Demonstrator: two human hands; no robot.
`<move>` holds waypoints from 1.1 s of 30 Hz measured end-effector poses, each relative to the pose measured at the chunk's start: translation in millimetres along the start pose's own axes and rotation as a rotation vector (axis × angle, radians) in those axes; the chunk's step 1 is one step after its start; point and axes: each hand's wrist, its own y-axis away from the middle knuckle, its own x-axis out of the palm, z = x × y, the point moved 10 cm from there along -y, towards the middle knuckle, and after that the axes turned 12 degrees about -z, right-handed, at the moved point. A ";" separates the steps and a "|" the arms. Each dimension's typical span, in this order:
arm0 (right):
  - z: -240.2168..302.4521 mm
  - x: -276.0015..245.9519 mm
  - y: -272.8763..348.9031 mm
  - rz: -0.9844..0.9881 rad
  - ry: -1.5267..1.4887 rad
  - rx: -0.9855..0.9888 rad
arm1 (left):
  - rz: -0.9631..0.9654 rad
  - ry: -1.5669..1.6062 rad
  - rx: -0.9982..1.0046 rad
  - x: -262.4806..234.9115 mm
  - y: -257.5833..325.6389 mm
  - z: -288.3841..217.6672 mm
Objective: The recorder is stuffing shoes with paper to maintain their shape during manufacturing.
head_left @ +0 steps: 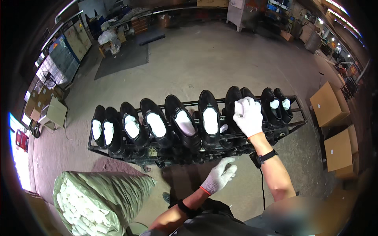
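A row of black shoes (149, 108) stands on a black metal rack (299, 112) in front of me, toes pointing away. White stuffing (210, 121) fills the openings of most of them. My right hand (249, 116), in a white knit glove, is over the openings of a pair of shoes right of the middle. Its fingers are curled down, and whatever they hold is hidden beneath the glove. My left hand (221, 176), gloved as well, hovers in front of the rack's near side. Its thumb and fingers are apart with nothing between them.
A large green sack (118, 188) full of white stuffing pieces (80, 210) stands at the near left. Cardboard boxes (330, 104) are stacked on the right, and more boxes (41, 98) at the left. A dark mat (124, 63) lies on the floor farther back.
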 end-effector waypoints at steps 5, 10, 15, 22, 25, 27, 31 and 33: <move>-11.6 28.7 11.9 0.152 -0.106 0.151 | -0.029 -0.092 -0.026 -18.6 -14.8 10.4; -7.5 5.1 24.1 0.062 -0.191 0.175 | -0.089 0.182 -0.219 -3.3 -56.3 26.6; 5.1 5.2 17.6 0.241 -0.066 0.109 | -0.110 0.787 -0.225 10.3 -103.0 46.3; 15.9 -11.1 16.9 0.197 0.006 -0.131 | 0.148 0.957 -0.319 49.4 -118.2 64.6; 10.8 -10.9 27.5 0.116 -0.100 -0.118 | -0.057 0.764 -0.229 31.0 -115.2 59.0; 1.4 4.5 31.7 0.312 -0.059 -0.087 | 0.047 0.844 -0.275 27.4 -122.5 68.5; 1.4 15.3 23.3 0.605 -0.079 -0.042 | 0.043 0.756 -0.264 16.2 -118.7 67.2; 5.0 26.9 18.4 0.537 -0.124 -0.068 | 0.113 0.559 -0.132 8.3 -99.5 58.1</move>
